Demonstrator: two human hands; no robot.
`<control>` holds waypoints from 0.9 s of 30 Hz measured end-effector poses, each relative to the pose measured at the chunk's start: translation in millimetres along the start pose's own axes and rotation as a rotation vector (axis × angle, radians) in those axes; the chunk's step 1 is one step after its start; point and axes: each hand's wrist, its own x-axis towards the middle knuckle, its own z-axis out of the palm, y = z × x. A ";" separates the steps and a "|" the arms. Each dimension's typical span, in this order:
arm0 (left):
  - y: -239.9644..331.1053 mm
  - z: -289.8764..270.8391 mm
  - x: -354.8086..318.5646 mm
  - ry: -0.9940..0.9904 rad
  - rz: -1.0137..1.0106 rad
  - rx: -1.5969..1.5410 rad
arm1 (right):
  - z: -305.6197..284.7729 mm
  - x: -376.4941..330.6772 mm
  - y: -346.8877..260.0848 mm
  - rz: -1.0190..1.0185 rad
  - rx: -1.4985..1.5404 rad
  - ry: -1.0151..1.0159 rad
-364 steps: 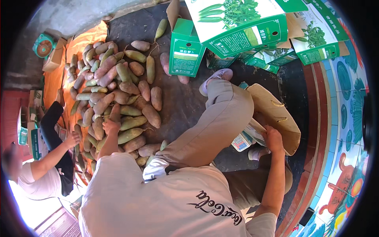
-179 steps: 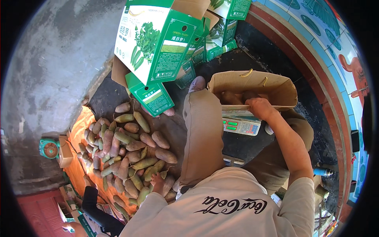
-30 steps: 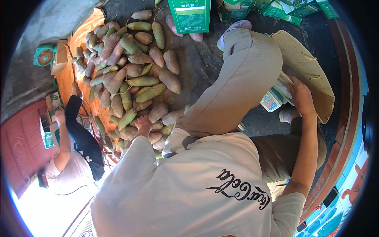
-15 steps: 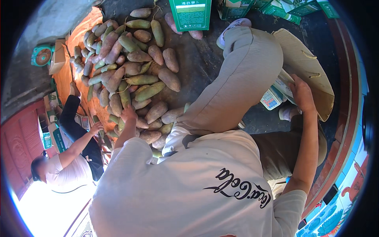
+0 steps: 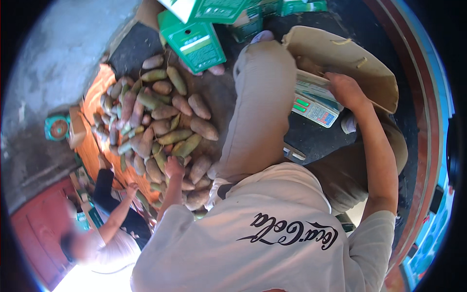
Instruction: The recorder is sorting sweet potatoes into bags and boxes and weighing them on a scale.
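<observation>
My left hand [image 5: 174,168] reaches into the near side of a large pile of long green and reddish-brown roots, which look like radishes [image 5: 181,136]. Its fingers are curled on the end of one greenish radish [image 5: 180,159], mostly covered by neighbours and hand. Right of my bent knee, my right hand [image 5: 344,90] is closed over the near edge of an open cardboard box [image 5: 377,78] with rope handles. A brownish root [image 5: 308,65] shows partly inside it. Beneath the box sits a digital scale [image 5: 316,113] with lit green displays and a keypad.
Green cartons [image 5: 194,41] stand at the far edge, with more behind. An orange sheet [image 5: 87,141] lies under the pile's left side. At the left, another person [image 5: 109,243] reaches toward the pile. A small green round-faced device [image 5: 57,127] stands by the wall.
The whole view has shifted, and the scale's lit displays have come into sight. My left hand stays at the pile, its fingers now around a radish end; my right hand remains on the box edge.
</observation>
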 end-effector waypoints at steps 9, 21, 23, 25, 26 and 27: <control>41.6 -63.1 29.1 0.377 0.182 -0.624 | -0.2 -1.5 -12.3 -0.057 -0.072 0.060; 109.8 -304.5 -58.3 0.886 0.489 -1.460 | 7.6 -6.8 -12.2 -0.032 -0.091 0.112; 133.8 -344.2 -85.8 0.722 0.580 -1.836 | 6.8 -6.4 -12.8 -0.049 -0.139 0.087; 152.7 -364.5 -88.3 0.683 0.653 -1.899 | 1.8 -7.2 -16.4 -0.045 -0.147 0.070; 166.9 -371.9 -91.4 0.621 0.733 -1.908 | -0.4 -8.0 -18.4 -0.046 -0.157 0.043; 184.9 -377.3 -92.7 0.548 0.820 -1.915 | -0.6 -9.9 -17.3 -0.032 -0.156 0.048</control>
